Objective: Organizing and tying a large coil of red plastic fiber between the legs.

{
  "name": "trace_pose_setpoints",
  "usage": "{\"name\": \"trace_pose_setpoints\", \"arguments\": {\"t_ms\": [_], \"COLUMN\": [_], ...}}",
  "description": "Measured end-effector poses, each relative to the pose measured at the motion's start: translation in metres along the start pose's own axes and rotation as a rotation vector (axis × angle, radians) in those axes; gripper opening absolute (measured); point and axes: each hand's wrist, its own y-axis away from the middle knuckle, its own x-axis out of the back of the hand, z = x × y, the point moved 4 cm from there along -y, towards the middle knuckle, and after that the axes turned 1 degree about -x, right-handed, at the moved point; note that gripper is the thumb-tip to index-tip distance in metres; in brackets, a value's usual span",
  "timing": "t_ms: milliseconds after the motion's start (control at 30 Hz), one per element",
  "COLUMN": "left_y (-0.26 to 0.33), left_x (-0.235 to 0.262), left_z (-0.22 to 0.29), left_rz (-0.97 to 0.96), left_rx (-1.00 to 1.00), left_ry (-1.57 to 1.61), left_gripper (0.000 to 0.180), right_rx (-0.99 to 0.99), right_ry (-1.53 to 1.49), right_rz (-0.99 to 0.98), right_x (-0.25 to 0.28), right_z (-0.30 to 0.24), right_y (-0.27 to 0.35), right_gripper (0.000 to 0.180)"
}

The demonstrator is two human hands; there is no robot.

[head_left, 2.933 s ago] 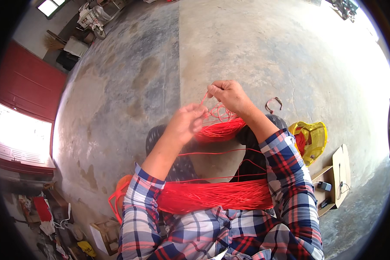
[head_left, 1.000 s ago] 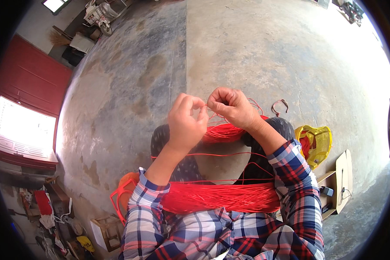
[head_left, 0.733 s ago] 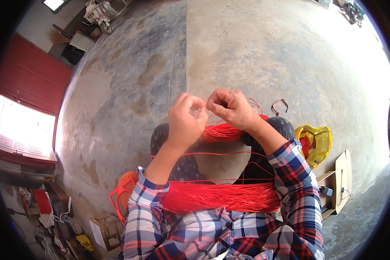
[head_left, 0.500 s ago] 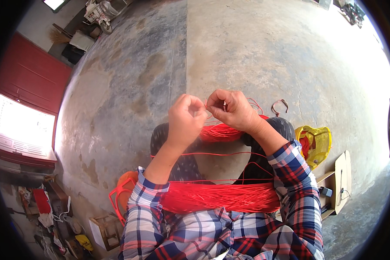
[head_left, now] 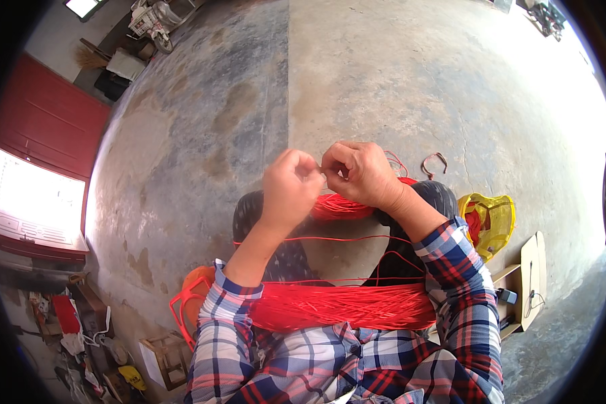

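Note:
My left hand and my right hand meet above my knees, thumbs and fingers pinched at their tips. Between them is a thin red cord, mostly covered by the fingers. A thick bundle of red cord lies across my lap, under both forearms. Farther off, a second red bundle hangs between my knees, partly behind my hands. One loose red strand runs across from leg to leg.
To the right stand a yellow mesh basket with red material inside and an open wooden box. A dark cord loop lies on the concrete floor. At my left are an orange-red chair and a small wooden stool.
My hands have come slightly closer together at the fingertips. The red strands that showed between them are now mostly hidden. The bundles have not moved.

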Motion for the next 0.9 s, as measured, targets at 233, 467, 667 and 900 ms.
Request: {"name": "trace_pose_setpoints", "arguments": {"t_ms": [233, 467, 667, 900], "left_y": [0.007, 0.000, 0.000, 0.007], "left_x": [-0.015, -0.008, -0.006, -0.012], "left_z": [-0.023, -0.014, -0.018, -0.034], "left_rz": [-0.150, -0.153, -0.155, -0.151], "left_rx": [0.734, 0.427, 0.032, 0.727], "left_ry": [1.101, 0.619, 0.073, 1.014], "left_gripper": [0.008, 0.008, 0.007, 0.009], "right_rx": [-0.393, -0.365, -0.229, -0.362], "right_ry": [-0.534, -0.533, -0.273, -0.552], "right_rz": [0.001, -0.087, -0.122, -0.086], "right_x": [-0.008, -0.008, -0.009, -0.012], "right_z": [0.013, 0.014, 0.014, 0.016], "right_y": [0.002, 0.001, 0.000, -0.001], "right_gripper": [0.007, 0.002, 0.008, 0.008]}}
